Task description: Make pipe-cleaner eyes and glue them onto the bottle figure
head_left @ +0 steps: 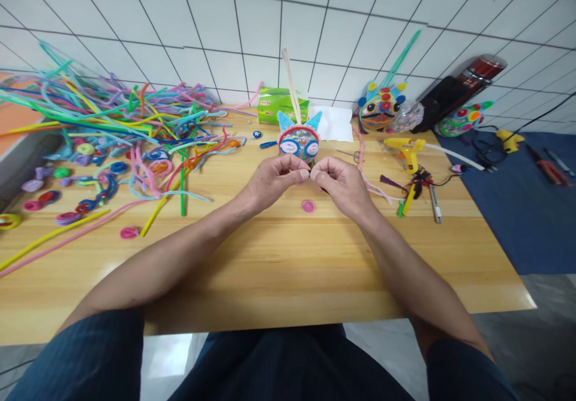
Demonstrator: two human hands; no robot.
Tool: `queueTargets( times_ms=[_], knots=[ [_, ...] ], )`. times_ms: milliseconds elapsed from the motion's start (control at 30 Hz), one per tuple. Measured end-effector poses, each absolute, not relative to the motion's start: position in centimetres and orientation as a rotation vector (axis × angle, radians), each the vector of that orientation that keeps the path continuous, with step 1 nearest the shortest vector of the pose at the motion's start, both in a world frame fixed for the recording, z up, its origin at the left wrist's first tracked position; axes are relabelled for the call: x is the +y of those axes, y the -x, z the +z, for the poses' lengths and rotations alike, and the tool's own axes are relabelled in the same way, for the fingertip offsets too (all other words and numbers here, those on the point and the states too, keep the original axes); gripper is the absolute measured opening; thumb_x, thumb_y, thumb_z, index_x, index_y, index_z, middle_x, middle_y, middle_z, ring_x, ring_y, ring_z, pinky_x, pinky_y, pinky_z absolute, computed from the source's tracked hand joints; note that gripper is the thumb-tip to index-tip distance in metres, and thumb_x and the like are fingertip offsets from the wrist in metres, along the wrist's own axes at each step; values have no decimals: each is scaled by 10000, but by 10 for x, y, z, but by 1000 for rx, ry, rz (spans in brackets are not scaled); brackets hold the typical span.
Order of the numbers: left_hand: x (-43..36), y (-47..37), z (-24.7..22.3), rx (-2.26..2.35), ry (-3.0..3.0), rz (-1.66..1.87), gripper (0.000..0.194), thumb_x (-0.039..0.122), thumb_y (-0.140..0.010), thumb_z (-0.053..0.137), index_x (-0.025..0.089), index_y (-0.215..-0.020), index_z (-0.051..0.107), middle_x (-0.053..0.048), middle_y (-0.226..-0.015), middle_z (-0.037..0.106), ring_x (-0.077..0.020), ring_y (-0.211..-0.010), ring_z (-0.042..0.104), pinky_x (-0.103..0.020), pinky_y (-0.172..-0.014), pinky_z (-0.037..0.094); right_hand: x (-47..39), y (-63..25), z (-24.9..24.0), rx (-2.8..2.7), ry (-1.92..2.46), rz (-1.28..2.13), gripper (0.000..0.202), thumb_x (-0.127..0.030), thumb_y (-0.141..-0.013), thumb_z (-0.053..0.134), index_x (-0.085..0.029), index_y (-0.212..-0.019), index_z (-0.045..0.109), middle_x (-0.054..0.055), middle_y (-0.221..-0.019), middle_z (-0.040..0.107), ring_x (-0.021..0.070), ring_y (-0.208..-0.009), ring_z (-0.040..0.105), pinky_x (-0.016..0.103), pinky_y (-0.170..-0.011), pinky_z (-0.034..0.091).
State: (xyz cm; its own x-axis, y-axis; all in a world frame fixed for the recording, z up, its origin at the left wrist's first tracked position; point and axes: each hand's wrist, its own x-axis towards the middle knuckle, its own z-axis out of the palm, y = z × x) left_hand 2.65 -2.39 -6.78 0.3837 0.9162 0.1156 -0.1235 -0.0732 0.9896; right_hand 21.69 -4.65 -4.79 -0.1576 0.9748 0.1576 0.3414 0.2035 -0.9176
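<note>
My left hand (275, 180) and my right hand (341, 183) meet above the middle of the table, thumbs and forefingers pinched close together. Between the fingertips is a small dark piece, too tiny to name. Just behind the hands stands a craft figure (299, 135) with blue pointed ears, pink-and-blue coiled eyes and a clear body; its lower part is hidden by my fingers. On the wood in front of the hands lies a flat pink coil (308, 206).
Many coloured pipe cleaners (148, 113) and coils (85, 206) cover the left side. A green tissue pack (275, 102) stands behind the figure. To the right are a yellow glue gun (408, 152), a decorated craft figure (382, 108), a dark red flask (481, 74) and a blue mat (517, 209).
</note>
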Motion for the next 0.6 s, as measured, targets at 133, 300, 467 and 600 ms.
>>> queueTargets(
  times_ms=[133,300,467,600],
  knots=[
    [-19,-19,-65,817,-1650,1014,221,380,-879,757,165,-854,714,-25,-803,682,-142,-730,554,-276,-697,428,-51,-222,-37,-1844,1266,776,137,-299,-901,648,-220,-790,663,-13,-751,684,140,-667,514,301,-660,376],
    [-29,-25,-63,853,-1552,1069,192,349,-884,721,172,-835,664,-11,-784,637,-128,-706,520,-267,-670,414,-50,-222,-39,-1804,1254,811,142,-329,-912,663,-216,-833,696,-3,-775,708,149,-690,539,302,-666,389],
    [-39,-37,-69,868,-1201,1125,268,418,-833,774,185,-830,641,38,-685,528,-83,-549,351,-243,-512,283,-48,-216,-54,-1664,1215,963,190,-396,-894,692,-209,-867,682,-2,-796,698,145,-708,568,297,-676,428],
    [-37,-36,-72,854,-1180,1093,294,443,-811,807,188,-842,664,35,-681,547,-85,-550,373,-241,-516,307,-49,-217,-52,-1759,1270,806,115,-317,-908,645,-225,-839,643,-5,-758,679,148,-681,558,300,-655,414]
  ],
)
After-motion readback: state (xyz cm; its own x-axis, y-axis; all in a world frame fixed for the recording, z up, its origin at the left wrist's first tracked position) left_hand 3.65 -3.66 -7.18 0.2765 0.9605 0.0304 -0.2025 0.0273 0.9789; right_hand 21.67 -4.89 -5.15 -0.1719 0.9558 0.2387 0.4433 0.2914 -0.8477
